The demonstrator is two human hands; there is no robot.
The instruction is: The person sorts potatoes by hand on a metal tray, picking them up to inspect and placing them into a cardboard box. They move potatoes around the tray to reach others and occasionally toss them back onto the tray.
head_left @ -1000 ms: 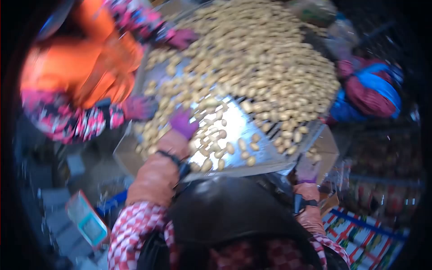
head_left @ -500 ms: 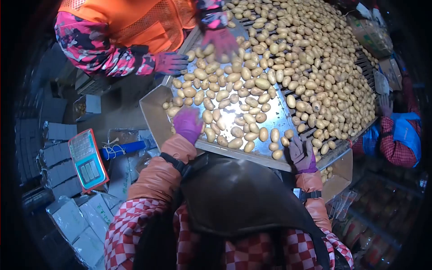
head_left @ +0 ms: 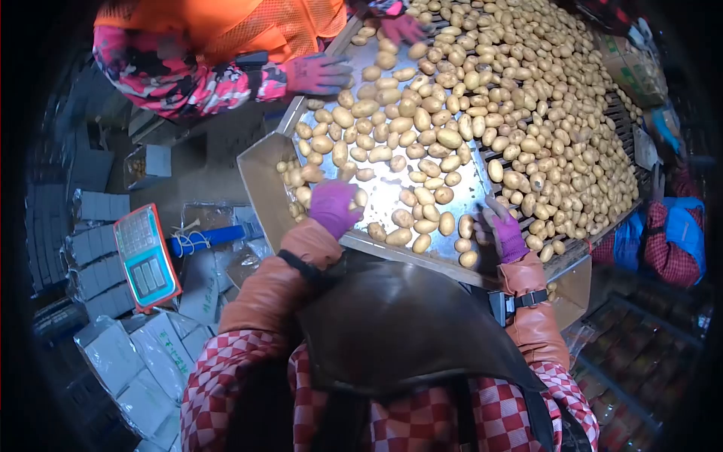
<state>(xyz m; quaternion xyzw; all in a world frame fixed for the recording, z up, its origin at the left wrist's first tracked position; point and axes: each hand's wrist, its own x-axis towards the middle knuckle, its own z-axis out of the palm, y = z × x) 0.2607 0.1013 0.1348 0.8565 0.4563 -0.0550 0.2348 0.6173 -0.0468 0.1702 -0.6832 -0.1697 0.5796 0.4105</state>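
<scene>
My left hand (head_left: 334, 209), in a purple glove, is at the near left of the metal sorting tray (head_left: 384, 187). Its fingers curl around a potato (head_left: 361, 197), partly hidden by the glove. Loose potatoes (head_left: 401, 218) lie to its right, and others sit by the left chute. Over the tray's near right edge is my right hand (head_left: 503, 231), gloved in purple and grey. Its fingers are apart and hold nothing; a few potatoes (head_left: 465, 245) lie just left of it.
Across the tray, a co-worker's gloved hand (head_left: 319, 74) rests near the left edge, their other hand (head_left: 403, 29) among potatoes. A potato heap (head_left: 557, 113) covers the slatted conveyor. Left stand a scale (head_left: 147, 260) and wrapped cartons (head_left: 124, 361). Another person (head_left: 674, 233) is at the right.
My left hand has moved slightly right, and potatoes beside it have left their spots. My right hand's fingers have shifted down a little. The co-worker's hands have moved up and right.
</scene>
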